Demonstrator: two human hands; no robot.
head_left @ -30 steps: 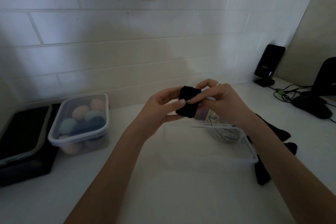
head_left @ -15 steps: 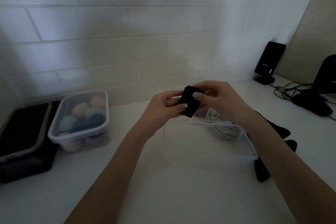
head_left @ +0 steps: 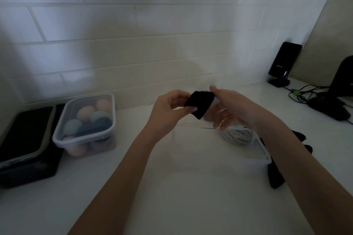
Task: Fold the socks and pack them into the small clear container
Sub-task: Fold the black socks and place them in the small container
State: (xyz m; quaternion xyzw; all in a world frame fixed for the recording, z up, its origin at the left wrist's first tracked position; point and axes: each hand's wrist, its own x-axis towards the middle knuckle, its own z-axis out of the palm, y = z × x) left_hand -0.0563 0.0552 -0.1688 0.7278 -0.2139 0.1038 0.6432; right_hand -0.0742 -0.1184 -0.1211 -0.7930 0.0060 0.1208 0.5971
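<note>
A small folded black sock (head_left: 200, 104) is pinched between thumb and fingers of my left hand (head_left: 170, 112), held in the air above the far edge of the small clear container (head_left: 265, 158). My right hand (head_left: 233, 108) is beside the sock on its right, fingers spread and blurred, apparently off the sock. Inside the container, at its far right corner, lies a rolled grey-and-white sock (head_left: 236, 136). More black socks (head_left: 277, 175) lie on the white counter to the right of the container, partly hidden by my right forearm.
A lidded clear box (head_left: 86, 126) of pastel rolled socks stands at the left, with a dark bin (head_left: 24, 149) beside it. At the back right are a black speaker (head_left: 284, 63), cables (head_left: 303, 93) and a black stand base (head_left: 328, 108). A tiled wall is behind.
The right hand has let go of the black sock and opened its fingers. The left hand keeps the sock pinched, at about the same place above the container.
</note>
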